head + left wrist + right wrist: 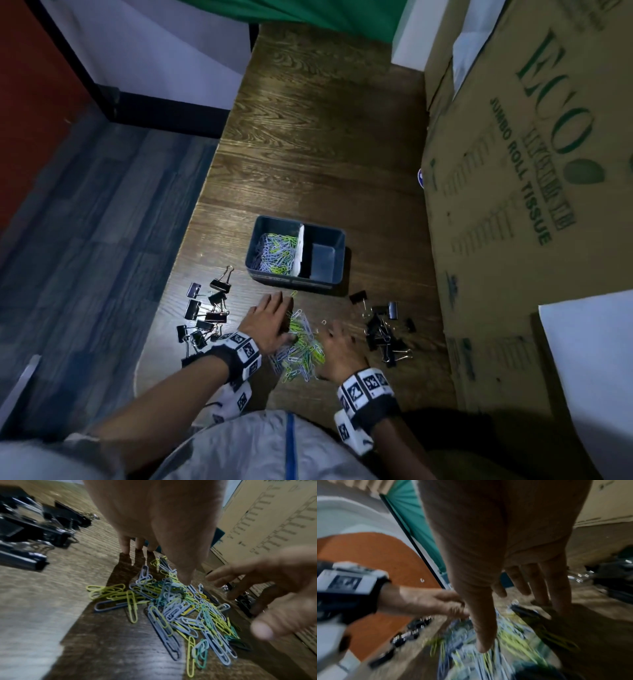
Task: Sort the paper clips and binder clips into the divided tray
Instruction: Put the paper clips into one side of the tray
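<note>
A pile of yellow, blue and white paper clips (301, 346) (180, 605) lies on the wooden table between my hands. My left hand (270, 320) (154, 536) stands at the pile's left edge, fingers straight, tips on the table. My right hand (339, 349) (513, 588) hovers at the pile's right edge with fingers spread and relaxed, holding nothing. The dark divided tray (337, 240) sits beyond; its left compartment holds paper clips (275, 253), its right compartment looks bare. Black binder clips lie in two groups, one on the left (205, 315) (30, 524) and one on the right (383, 329).
A large cardboard box (527, 171) printed with green lettering stands along the table's right side. The table's left edge (191, 219) drops to a grey floor. A white sheet (589, 359) lies at the near right. A single paper clip (293, 293) lies near the tray.
</note>
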The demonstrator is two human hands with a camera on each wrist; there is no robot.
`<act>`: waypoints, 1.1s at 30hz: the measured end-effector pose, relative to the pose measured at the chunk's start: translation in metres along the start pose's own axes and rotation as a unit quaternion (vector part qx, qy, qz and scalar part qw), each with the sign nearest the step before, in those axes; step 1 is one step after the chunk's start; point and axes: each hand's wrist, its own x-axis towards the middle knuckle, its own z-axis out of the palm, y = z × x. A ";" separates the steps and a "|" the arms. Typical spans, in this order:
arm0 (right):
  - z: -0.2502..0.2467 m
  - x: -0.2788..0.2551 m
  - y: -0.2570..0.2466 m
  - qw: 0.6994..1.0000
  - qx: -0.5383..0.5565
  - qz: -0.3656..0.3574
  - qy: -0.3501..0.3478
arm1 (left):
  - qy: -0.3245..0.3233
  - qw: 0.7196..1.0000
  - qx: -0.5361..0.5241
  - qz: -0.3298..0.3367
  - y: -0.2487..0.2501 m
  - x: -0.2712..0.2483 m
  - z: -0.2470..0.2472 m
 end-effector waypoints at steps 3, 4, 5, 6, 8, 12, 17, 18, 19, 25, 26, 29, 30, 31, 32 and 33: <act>0.022 0.001 0.003 0.999 -0.034 0.020 0.021 | -0.016 0.998 0.039 0.035 0.014 0.000 0.002; 0.027 0.003 0.003 0.998 -0.041 0.022 0.032 | -0.020 0.997 0.055 0.057 0.018 -0.004 0.003; 0.032 0.004 0.002 0.998 -0.045 0.024 0.042 | -0.024 0.994 0.072 0.081 0.021 -0.008 0.005; 0.035 0.007 0.002 0.997 -0.045 0.024 0.053 | -0.028 0.991 0.086 0.101 0.023 -0.012 0.007; 0.038 0.011 0.001 0.997 -0.028 0.027 0.066 | -0.030 0.985 0.108 0.133 0.022 -0.020 0.011; 0.038 0.016 0.000 0.993 0.000 -0.016 0.117 | 0.010 0.973 0.149 0.175 0.017 -0.029 0.019; 0.042 0.023 -0.008 0.986 0.027 -0.032 0.163 | 0.043 0.988 0.046 0.143 0.018 -0.033 0.017; 0.043 0.025 -0.009 0.986 0.034 -0.031 0.163 | 0.052 0.989 0.016 0.136 0.018 -0.034 0.015; 0.044 0.027 -0.010 0.986 0.040 -0.030 0.161 | 0.057 0.990 -0.007 0.131 0.017 -0.035 0.013; 0.050 0.040 -0.007 0.984 0.092 -0.015 0.155 | 0.109 0.977 -0.134 0.121 0.014 -0.037 0.000; 0.047 0.039 -0.006 0.982 0.103 -0.013 0.157 | 0.131 0.973 -0.138 0.130 0.013 -0.037 -0.002; 0.039 0.035 -0.003 0.981 0.128 0.009 0.146 | 0.176 0.962 -0.160 0.136 0.011 -0.041 -0.019; 0.038 0.035 -0.001 0.982 0.130 0.021 0.139 | 0.192 0.957 -0.169 0.137 0.012 -0.043 -0.028; 0.039 0.035 0.000 0.982 0.130 0.030 0.131 | 0.212 0.951 -0.180 0.138 0.013 -0.045 -0.037; 0.039 0.034 0.002 0.982 0.132 0.036 0.128 | 0.232 0.944 -0.190 0.139 0.013 -0.046 -0.048; 0.040 0.035 0.004 0.981 0.140 0.041 0.132 | 0.252 0.936 -0.199 0.143 0.014 -0.047 -0.059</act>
